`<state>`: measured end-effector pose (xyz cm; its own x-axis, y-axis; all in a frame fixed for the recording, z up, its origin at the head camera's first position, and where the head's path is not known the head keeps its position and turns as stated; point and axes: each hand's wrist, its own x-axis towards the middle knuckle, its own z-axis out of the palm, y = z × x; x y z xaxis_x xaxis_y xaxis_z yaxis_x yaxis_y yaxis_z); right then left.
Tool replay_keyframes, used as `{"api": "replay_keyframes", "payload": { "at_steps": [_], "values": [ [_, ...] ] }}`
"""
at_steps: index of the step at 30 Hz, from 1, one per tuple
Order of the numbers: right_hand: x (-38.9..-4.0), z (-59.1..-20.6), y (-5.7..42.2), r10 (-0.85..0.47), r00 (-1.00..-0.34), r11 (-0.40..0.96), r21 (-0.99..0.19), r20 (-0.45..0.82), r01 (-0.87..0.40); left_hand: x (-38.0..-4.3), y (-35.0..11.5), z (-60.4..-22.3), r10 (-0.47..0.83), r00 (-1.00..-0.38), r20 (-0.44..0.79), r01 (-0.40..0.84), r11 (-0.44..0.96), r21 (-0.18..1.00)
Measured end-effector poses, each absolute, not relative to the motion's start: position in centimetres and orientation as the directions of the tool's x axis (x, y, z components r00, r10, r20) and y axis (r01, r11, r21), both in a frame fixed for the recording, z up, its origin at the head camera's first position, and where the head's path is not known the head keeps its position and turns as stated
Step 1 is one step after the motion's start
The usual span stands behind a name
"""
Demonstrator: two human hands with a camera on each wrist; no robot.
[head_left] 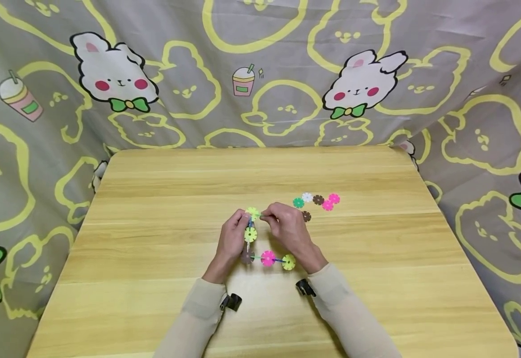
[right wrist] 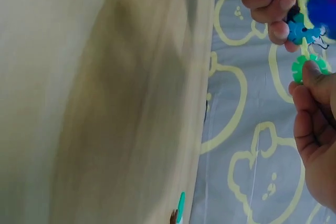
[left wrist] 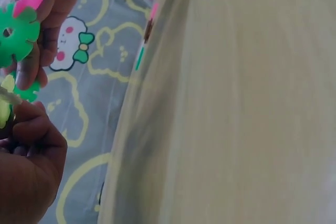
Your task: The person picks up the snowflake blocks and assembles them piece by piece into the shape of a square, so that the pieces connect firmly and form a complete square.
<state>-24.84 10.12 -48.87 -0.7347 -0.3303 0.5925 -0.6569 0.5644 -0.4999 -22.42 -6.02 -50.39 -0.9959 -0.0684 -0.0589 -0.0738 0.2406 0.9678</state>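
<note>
A chain of slotted plastic snowflake discs hangs between the hands in the head view, with a pink disc (head_left: 268, 258) and a yellow disc (head_left: 289, 262) along its lower arm. My left hand (head_left: 231, 238) grips its upper end, close to another yellow disc (head_left: 252, 214). Thumb and finger of my right hand (head_left: 289, 226) pinch a green disc (right wrist: 311, 66), whose far side meets the yellow disc's edge. A blue disc (right wrist: 298, 31) shows by the left fingertips in the right wrist view. The left palm hides part of the chain.
Beyond the right hand, several loose discs lie on the wooden table (head_left: 130, 223), among them a white disc (head_left: 307, 197), a green one, brown ones and pink ones (head_left: 334, 198). A patterned curtain (head_left: 287, 64) surrounds the table's back and sides.
</note>
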Motion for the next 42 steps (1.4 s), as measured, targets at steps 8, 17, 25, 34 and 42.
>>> {"api": "replay_keyframes", "payload": {
  "at_steps": [8, 17, 25, 34, 42],
  "values": [
    [-25.0, -48.8, 10.6, -0.354, -0.756, 0.548, -0.534, 0.550, -0.644, -22.5, -6.1, -50.3, -0.057, -0.997, -0.046, -0.060, 0.276, 0.959],
    [-25.6, -48.6, 13.8, -0.356, -0.857, 0.623, -0.589, 0.373, -0.515, -22.4, -6.3, -50.3, -0.088, -0.995, -0.045, -0.065, 0.236, 0.970],
    [-26.4, -49.0, 17.4, -0.187, -0.960, 0.744, -0.608, 0.208, -0.276, -22.6, -6.7, -50.3, -0.120, -0.990, -0.076, -0.097, 0.179, 0.979],
    [-26.5, -49.6, 19.3, -0.078, -0.997, 0.805, -0.588, 0.025, -0.078, -22.6, -6.9, -50.5, -0.129, -0.989, -0.069, -0.091, 0.167, 0.982],
    [-26.5, -49.9, 19.5, -0.073, -0.991, 0.831, -0.556, -0.111, 0.001, -22.7, -7.0, -50.3, -0.128, -0.987, -0.095, -0.116, 0.161, 0.980]
  ]
}}
